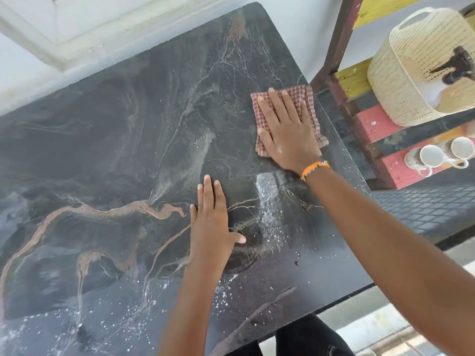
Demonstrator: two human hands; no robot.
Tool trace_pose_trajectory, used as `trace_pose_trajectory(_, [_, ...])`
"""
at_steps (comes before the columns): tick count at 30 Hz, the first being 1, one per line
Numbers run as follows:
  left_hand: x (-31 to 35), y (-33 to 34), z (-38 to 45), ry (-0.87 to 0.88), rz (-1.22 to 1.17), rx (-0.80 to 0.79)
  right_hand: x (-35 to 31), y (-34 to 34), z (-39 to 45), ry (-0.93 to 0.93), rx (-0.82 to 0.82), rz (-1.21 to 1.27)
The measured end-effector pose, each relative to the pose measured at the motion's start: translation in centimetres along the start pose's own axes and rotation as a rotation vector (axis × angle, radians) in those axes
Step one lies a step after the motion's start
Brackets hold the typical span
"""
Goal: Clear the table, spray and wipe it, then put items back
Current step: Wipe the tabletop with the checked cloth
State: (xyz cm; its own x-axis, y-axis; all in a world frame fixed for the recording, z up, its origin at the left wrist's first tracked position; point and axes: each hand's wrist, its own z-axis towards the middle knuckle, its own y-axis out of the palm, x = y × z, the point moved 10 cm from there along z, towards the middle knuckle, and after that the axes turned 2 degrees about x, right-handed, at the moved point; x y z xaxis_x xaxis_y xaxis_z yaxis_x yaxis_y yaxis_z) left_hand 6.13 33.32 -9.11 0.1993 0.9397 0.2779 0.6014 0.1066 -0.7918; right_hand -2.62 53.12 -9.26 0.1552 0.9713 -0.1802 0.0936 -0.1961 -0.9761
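Table (108, 155): cleared and dotted with spray droplets, so we judge wiping is under way.
Left hand (214, 222): flat, fingers together, mid-table, likely bracing us.
Cloth (309, 109): at the table's right edge.
Right hand (285, 129): spread, pressing the cloth down.
Cups (437, 155): parked right of the table.

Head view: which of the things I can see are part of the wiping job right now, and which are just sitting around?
In the job:
- checked cloth, flat under the right hand
- marble-patterned table, droplets along its near edge
- left hand, flat on the table
- cream basket holding the spray bottle
- two white mugs

Lying about:
- painted wooden rack
- orange wristband
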Motion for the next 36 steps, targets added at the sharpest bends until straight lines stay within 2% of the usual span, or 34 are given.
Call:
trace_pose_trajectory(3, [0.1, -0.2, -0.2, 0.019, -0.029, 0.021, -0.8, -0.6, 5.2, -0.043, -0.019, -0.003])
trace_pose_trajectory(7, [0.0, -0.2, -0.8, 0.03, -0.036, 0.014, -0.2, -0.5, 4.0, -0.044, -0.004, 0.021])
trace_pose_trajectory(11, [0.9, -0.3, -0.8, 0.019, -0.098, 0.026, 4.7, -0.3, -4.1, 0.186, 0.079, 0.033])
trace_pose_trajectory(15, [3.4, 1.5, -1.2, 0.082, 0.006, -0.036, 9.3, 0.7, -16.1, 0.489, 0.089, 0.088])
trace_pose_trajectory(18, [3.5, 2.5, -1.6, 0.086, 0.074, -0.053, 9.4, 1.3, -22.0, 0.531, 0.05, 0.064])
trace_pose_trajectory(20, [3.3, 2.5, -1.6, 0.093, 0.087, -0.042, 9.4, 1.5, -22.2, 0.545, 0.028, 0.07])
trace_pose_trajectory(30, [3.4, 2.8, -1.2, 0.082, 0.117, -0.045, 6.7, -0.7, -1.9, 0.37, 0.061, 0.055])
trace_pose_trajectory(33, [3.5, 2.7, -1.5, 0.087, 0.127, -0.046, 6.1, -0.7, -1.4, 0.346, 0.054, 0.034])
trace_pose_trajectory(36, [3.5, 2.5, -1.5, 0.091, 0.115, -0.05, 2.7, 0.0, -4.5, 0.162, 0.027, -0.014])
